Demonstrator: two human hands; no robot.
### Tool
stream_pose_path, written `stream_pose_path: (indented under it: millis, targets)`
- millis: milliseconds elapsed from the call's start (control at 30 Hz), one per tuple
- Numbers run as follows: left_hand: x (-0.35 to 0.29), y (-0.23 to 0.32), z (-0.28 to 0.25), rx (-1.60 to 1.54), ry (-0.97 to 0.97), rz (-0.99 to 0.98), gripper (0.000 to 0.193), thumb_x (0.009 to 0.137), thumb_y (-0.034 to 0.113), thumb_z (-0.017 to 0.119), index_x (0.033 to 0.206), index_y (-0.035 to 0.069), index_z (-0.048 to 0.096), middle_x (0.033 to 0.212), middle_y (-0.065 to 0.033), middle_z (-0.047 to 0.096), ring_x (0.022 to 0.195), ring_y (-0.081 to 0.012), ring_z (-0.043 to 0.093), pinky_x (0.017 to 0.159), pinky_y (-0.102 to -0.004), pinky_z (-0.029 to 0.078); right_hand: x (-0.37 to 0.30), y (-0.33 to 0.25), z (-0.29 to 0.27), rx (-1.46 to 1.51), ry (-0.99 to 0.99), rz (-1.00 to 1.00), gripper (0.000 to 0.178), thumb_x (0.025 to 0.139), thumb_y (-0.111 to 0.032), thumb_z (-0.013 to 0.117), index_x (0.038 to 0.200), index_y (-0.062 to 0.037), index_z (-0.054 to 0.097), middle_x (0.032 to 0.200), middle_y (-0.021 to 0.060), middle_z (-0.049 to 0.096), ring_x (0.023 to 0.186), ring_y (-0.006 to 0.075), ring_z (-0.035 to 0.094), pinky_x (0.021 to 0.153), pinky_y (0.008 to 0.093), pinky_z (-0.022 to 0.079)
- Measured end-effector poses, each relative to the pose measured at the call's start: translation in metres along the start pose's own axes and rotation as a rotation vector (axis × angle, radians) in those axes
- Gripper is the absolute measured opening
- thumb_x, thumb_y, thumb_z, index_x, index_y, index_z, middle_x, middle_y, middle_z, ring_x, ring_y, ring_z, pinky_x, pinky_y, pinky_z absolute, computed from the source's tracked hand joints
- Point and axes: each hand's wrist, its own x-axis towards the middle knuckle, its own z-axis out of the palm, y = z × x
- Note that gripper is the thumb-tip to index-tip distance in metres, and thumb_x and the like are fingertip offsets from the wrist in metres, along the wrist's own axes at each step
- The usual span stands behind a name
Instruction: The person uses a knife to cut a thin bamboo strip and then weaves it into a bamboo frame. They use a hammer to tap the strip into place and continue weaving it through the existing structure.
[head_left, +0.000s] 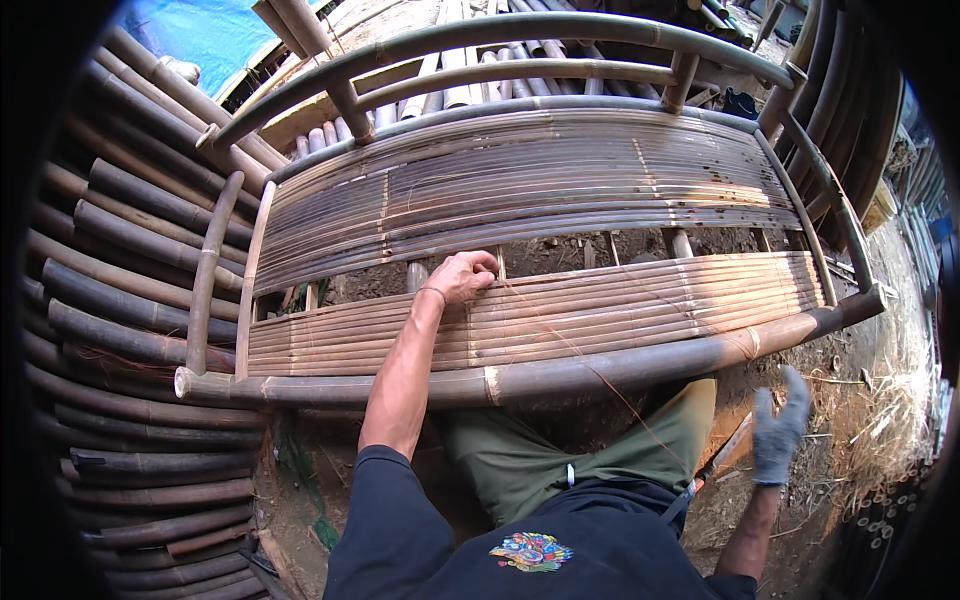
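Note:
A bamboo bench [600, 375] lies across in front of me, its seat made of thin bamboo slats [580, 310] in two sections with a gap between them. My bare left hand [463, 277] rests at the far edge of the nearer slats, fingers curled and pinched by the gap. A thin reddish-brown wire [570, 345] runs from its fingertips over the slats and front rail, down toward my right hip. My right hand [780, 430], in a grey glove, is apart from the bench on the right, fingers stretched out and holding nothing visible.
Stacked dark bamboo poles [150, 320] fill the left side. More poles [500, 80] lie behind the bench's raised back rail [520, 38]. A blue tarp [205, 40] is at far left. A tool with an orange part [697, 482] sits at my right hip; pale shavings [890, 400] lie at right.

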Motion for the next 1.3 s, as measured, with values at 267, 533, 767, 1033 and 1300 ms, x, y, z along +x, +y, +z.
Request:
stream_pose_path:
  millis: [267,533,767,1033,1300]
  targets:
    - [0.000,0.003,0.011,-0.184,-0.016,0.084,0.023,0.084,0.019,0.077,0.101,0.004,0.075,0.094,-0.0066,0.075,0.089,-0.0147,0.068,0.083,-0.0314,0.054,0.043,-0.188,0.176,0.215,-0.285,-0.377,0.050,0.085,-0.037,0.072,0.122,-0.0055,0.060,0.114,0.0187,0.063,0.109,0.0359,0.060,0.095,0.0453,0.049]
    - [-0.018,0.018,-0.010,0.121,0.781,0.210,0.025,0.088,0.008,0.062,0.112,0.007,0.068,0.097,-0.0138,0.066,0.088,-0.0275,0.068,0.080,-0.0408,0.055,0.052,-0.270,0.248,-0.036,-0.503,-0.387,0.040,0.092,-0.039,0.063,0.101,-0.0007,0.065,0.097,0.0205,0.066,0.095,0.0378,0.064,0.083,0.0473,0.053]
    - [-0.043,0.040,-0.022,0.132,0.430,0.019,0.030,0.099,0.028,0.055,0.114,0.006,0.069,0.116,-0.0185,0.068,0.110,-0.0355,0.064,0.096,-0.0436,0.051,0.079,-0.267,0.217,0.447,-1.326,0.027,0.039,0.094,-0.034,0.058,0.085,0.0043,0.059,0.064,0.0122,0.058,0.054,0.0246,0.061,0.051,0.0398,0.051]
    - [-0.014,0.013,0.038,0.455,0.088,-0.088,0.048,0.106,0.042,0.033,0.103,0.013,0.071,0.106,-0.0149,0.072,0.103,-0.0343,0.066,0.098,-0.0575,0.033,0.100,-0.251,0.195,0.497,-0.737,-0.484,0.038,0.096,-0.036,0.058,0.089,-0.0009,0.069,0.074,0.0135,0.063,0.077,0.0207,0.065,0.076,0.0363,0.053]
    - [-0.021,0.008,0.040,0.386,0.126,-0.059,0.042,0.105,0.039,0.036,0.108,0.012,0.069,0.102,-0.0137,0.073,0.105,-0.0333,0.065,0.103,-0.0584,0.028,0.126,-0.266,0.170,0.208,-0.241,-0.757,0.022,0.096,-0.021,0.062,0.085,-0.0021,0.069,0.080,0.0085,0.069,0.091,0.0177,0.068,0.078,0.0348,0.053]
